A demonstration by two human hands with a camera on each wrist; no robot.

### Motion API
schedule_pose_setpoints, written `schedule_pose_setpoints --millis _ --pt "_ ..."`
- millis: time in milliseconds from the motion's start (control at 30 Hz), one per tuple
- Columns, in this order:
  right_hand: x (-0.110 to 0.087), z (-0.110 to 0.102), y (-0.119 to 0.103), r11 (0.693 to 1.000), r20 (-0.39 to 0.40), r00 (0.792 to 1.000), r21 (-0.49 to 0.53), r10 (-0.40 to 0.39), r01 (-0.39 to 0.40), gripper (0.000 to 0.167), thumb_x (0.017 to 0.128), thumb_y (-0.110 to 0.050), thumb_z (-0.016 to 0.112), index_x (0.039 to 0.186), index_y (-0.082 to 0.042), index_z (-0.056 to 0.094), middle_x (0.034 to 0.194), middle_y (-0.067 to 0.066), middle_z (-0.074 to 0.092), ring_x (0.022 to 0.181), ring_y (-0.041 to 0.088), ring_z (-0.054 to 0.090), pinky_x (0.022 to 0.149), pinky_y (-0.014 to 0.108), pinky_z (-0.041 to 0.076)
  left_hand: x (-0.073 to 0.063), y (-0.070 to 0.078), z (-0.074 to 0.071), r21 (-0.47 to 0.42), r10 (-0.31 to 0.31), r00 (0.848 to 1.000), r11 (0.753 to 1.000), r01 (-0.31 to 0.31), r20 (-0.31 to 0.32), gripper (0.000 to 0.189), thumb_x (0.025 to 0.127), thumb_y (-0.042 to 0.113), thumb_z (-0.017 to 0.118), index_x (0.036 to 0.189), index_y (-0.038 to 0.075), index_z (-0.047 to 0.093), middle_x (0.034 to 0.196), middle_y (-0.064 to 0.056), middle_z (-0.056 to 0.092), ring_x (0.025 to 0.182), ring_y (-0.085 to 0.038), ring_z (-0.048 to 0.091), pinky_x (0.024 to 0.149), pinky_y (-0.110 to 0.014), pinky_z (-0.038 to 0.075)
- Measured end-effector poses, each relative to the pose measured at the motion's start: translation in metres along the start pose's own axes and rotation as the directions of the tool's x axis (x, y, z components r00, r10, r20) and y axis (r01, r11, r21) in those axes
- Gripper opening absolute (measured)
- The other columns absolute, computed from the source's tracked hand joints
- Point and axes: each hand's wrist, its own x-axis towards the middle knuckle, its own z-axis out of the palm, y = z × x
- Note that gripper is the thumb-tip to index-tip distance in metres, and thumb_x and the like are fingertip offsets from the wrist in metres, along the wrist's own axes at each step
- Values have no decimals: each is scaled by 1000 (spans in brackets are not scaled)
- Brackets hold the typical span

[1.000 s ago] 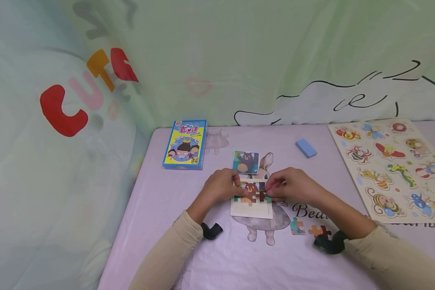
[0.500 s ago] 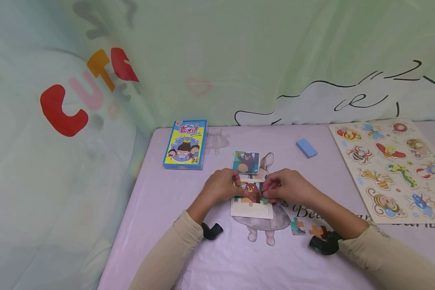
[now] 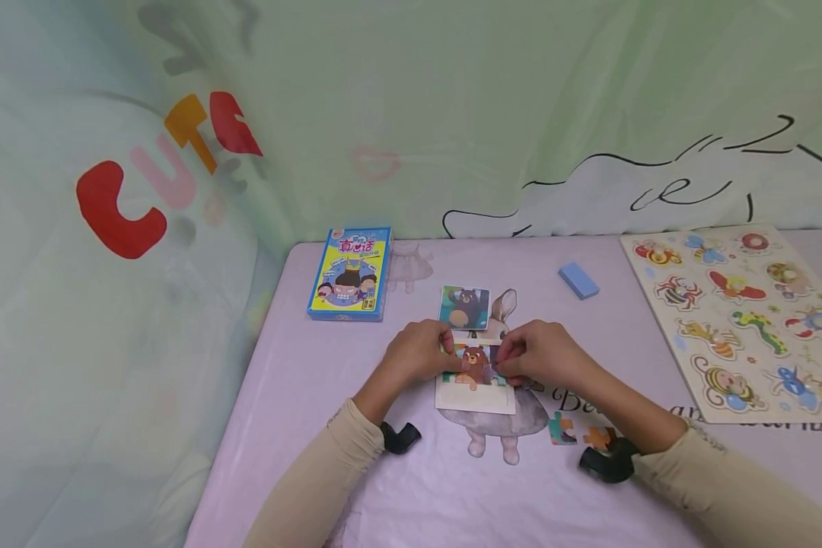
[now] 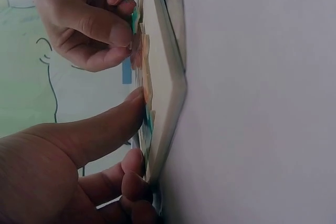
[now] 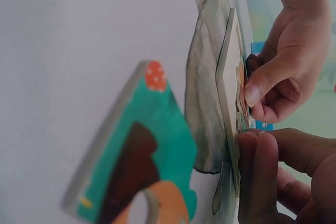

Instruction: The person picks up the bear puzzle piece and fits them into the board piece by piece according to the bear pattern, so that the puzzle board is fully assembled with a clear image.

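Puzzle piece (image 3: 495, 362), thin, light and stiff, sits pinched by its edges in my right hand (image 3: 541, 356) at frame centre; my left hand (image 3: 418, 354) grips the puzzle tray (image 3: 476, 397).

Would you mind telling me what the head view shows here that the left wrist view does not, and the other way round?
Only the head view shows the blue card box, the bear card, the insect peg board and the loose puzzle pieces. Only the left wrist view shows the puzzle tray edge-on, with the left thumb pressing its face. Both show the left hand and right hand working at the tray.
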Motion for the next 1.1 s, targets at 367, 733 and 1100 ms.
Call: schedule_pose_setpoints --millis 367,733,1100 --pt "7 -11 10 997 49 999 -81 -4 8 15 94 -23 72 89 -11 65 67 0 61 58 13 59 55 29 44 -4 10 3 16 165 986 986 -165 -3 22 86 32 82 85 19 65 64 5 53 59 -8 49 51 -22 34" --pt "11 -16 8 998 128 992 -65 7 2 24 83 -17 83 92 -7 62 70 2 59 60 14 58 59 29 45 0 9 10 13 138 990 990 -138 20 26 84 35 83 80 20 62 62 7 53 59 -8 50 52 -23 32" --pt "11 -13 10 997 110 994 -79 -18 26 25 83 -17 83 89 -7 61 70 1 57 59 13 56 58 30 45 0 10 10 -10 130 991 991 -130 23 27 84 34 83 79 19 62 62 5 53 59 -9 50 50 -23 32"
